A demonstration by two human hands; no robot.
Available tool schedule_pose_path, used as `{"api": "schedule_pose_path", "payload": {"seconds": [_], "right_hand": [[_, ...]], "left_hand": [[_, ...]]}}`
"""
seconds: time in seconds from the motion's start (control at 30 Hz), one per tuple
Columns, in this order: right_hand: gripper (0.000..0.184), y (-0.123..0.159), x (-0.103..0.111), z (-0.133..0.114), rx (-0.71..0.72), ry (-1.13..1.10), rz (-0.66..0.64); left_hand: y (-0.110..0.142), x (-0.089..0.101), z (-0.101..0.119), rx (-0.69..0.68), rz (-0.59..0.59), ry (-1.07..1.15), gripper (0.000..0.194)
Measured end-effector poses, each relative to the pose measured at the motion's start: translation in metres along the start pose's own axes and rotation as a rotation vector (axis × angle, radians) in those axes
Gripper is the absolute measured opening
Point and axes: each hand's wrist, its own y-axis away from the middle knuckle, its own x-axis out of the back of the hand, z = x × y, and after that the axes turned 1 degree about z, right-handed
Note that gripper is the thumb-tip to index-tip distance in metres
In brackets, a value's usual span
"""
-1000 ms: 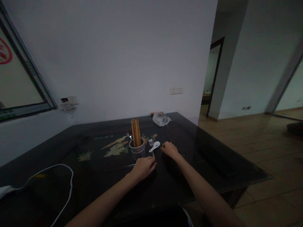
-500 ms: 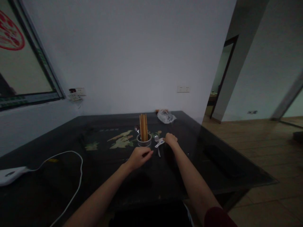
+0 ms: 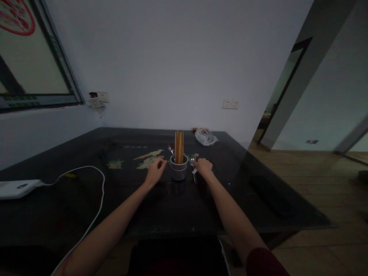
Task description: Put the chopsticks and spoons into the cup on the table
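Far left: window [image 3: 37, 57] with red round mark on pane. Below, on dark table [image 3: 221, 203]: white device [image 3: 21, 189], plus white cord [image 3: 104, 188] looping toward near edge. Wall sockets [image 3: 99, 99] just right of window. Then, on tabletop, pale bird-and-flower picture [image 3: 148, 155].

Left hand [image 3: 154, 171]: hovers over or rests at picture's right part, just beside cup, apart from it. Loosely curled, thumb close to fingertips; can't tell if pressed together.

Cup [image 3: 178, 172]: stands upright near middle of table, between both hands. Holds bundle of upright chopsticks [image 3: 179, 147] and, leaning left of them, metal spoon [image 3: 171, 147] with bowl up.

Right of cup: second spoon [image 3: 193, 162], metal, lies with bowl away from person. Partly over its handle, white spoon [image 3: 194, 171], mostly covered.

Right hand [image 3: 204, 166]: folds over white spoon from the right, leaving only handle end in sight. Curled in; can't tell if pinching spoon or just touching.

Behind, near wall: crumpled plastic bag [image 3: 206, 137]. Above it, wall outlet [image 3: 230, 104]. Bottom right: maroon sleeve [image 3: 266, 263]. On table's right side: dark flat object [image 3: 271, 195], too dim to identify. Far right: wooden floor [image 3: 299, 168].
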Motion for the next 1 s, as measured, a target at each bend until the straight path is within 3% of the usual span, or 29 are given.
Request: {"api": "schedule_pose_path", "payload": {"seconds": [0.2, 0.37, 0.5, 0.6, 0.73, 1.0], "right_hand": [[0.038, 0.002, -0.002, 0.004, 0.040, 0.030, -0.008], [0.032, 0.005, 0.000, 0.003, 0.052, 0.057, -0.007], [0.030, 0.006, -0.001, -0.001, 0.054, 0.078, 0.000], [0.030, 0.007, -0.003, -0.003, 0.057, 0.086, 0.010], [0.028, 0.008, -0.003, -0.002, 0.052, 0.079, 0.024], [0.026, 0.005, 0.019, 0.009, 0.004, 0.045, 0.061]], "left_hand": [[-0.003, -0.011, -0.016, 0.293, -0.091, 0.225, 0.019], [-0.001, -0.011, -0.018, 0.407, -0.316, 0.309, 0.052], [0.004, -0.014, -0.015, 0.320, -0.447, 0.396, 0.075], [0.009, -0.022, -0.011, 0.204, -0.394, 0.370, 0.078], [0.014, -0.036, -0.007, 0.152, -0.263, 0.256, 0.075], [0.017, -0.040, -0.004, 0.129, -0.248, 0.222, 0.070]]}}
